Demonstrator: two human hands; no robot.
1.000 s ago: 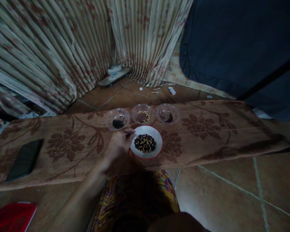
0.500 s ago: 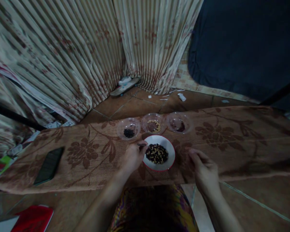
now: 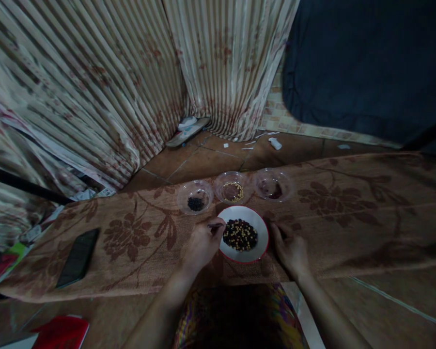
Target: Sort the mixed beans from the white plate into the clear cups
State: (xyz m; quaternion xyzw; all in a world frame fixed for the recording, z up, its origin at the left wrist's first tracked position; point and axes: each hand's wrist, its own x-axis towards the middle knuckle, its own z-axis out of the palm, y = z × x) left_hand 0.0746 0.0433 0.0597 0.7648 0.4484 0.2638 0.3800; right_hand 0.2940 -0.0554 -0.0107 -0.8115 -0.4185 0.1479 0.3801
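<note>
A white bowl [image 3: 263, 237] with a red rim holds a mix of dark and yellow beans [image 3: 240, 235]. At its left rim my left hand [image 3: 203, 242] is closed on a thin, dark tweezer-like tool [image 3: 216, 225], whose tip points over the beans. Beside the right rim is my right hand [image 3: 290, 247], fingers slightly apart and nothing visible in them; whether they touch the bowl I cannot tell. Behind the bowl stand three clear plastic bowls: the left one [image 3: 181, 198] has black beans, the middle one [image 3: 220, 186] yellow beans, the right one [image 3: 288, 186] dark reddish beans.
A brown flowered cloth [image 3: 330, 232] covers the narrow table. A dark phone [image 3: 78, 257] lies at the left. Striped curtains [image 3: 131, 72] hang behind, with a slipper-like object [image 3: 189, 133] and white scraps on the tiled floor. Something red [image 3: 63, 332] lies at the lower left.
My right hand has moved left, up to the bowl's right rim. My left hand keeps hold of the thin tool at the left rim. The camera view has shifted slightly.
</note>
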